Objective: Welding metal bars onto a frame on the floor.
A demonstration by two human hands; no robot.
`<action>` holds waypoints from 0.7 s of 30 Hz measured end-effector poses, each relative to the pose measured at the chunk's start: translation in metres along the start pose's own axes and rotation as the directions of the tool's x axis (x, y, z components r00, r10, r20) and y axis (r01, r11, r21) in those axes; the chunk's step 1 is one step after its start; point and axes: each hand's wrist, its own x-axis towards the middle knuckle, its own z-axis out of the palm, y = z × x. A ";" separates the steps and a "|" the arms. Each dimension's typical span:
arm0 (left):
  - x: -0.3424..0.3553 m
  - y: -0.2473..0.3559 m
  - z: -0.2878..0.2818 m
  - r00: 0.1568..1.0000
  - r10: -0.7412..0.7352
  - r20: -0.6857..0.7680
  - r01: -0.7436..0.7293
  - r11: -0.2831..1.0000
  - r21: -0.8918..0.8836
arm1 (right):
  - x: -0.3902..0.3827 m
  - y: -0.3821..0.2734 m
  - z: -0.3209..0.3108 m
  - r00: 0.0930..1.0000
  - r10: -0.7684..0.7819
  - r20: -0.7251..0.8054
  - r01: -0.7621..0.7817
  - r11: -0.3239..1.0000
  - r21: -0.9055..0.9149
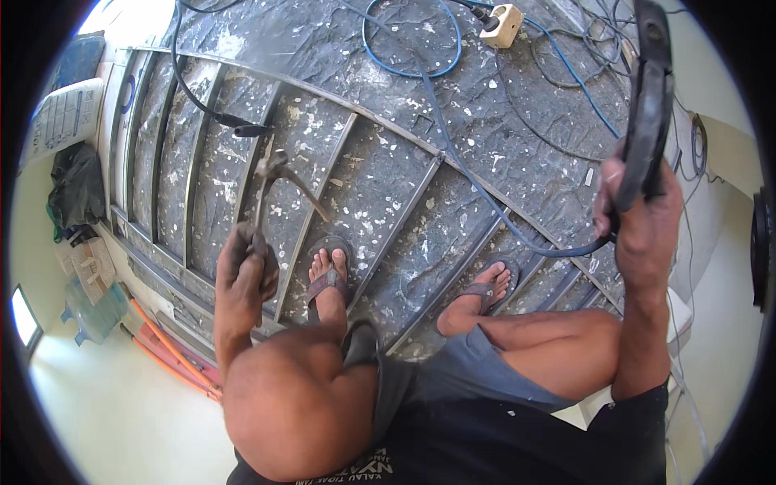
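Observation:
My left hand (245,263) is closed around the handle of a chipping hammer (277,167), its head raised and its long point slanting down to the right. In my raised right hand (647,218) is a black welding electrode holder (649,97), gripped at its lower part. A thick cable (529,242) runs across the floor up to this hand. Below both hands lies a metal frame (356,109) of long rails with several crossbars. My sandalled feet (329,279) stand among the bars.
A pale socket block (502,26) and looped blue cable (459,48) lie at the back. A black cable end (242,128) hangs over the frame's left part. At the left are a black plastic bag (77,190), a clear plastic bottle (95,309) and orange-handled bolt cutters (170,347).

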 end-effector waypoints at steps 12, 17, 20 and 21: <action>-0.240 0.033 -0.034 0.906 0.174 -0.386 0.074 0.833 0.549 | -0.044 -0.042 -0.008 0.986 -0.140 -0.088 0.094 0.912 -0.399; -0.423 0.022 -0.005 0.728 -0.256 -0.636 0.310 0.950 -0.027 | -0.092 -0.081 -0.031 0.991 -0.128 0.026 0.129 0.914 -0.385; -0.487 0.004 0.021 0.630 -0.311 -0.712 0.361 0.929 -0.085 | -0.096 -0.100 -0.046 0.981 -0.141 0.132 0.179 0.921 -0.347; -0.503 -0.005 0.031 0.562 -0.376 -0.736 0.438 0.891 -0.121 | -0.096 -0.106 -0.050 0.976 -0.111 0.185 0.180 0.895 -0.409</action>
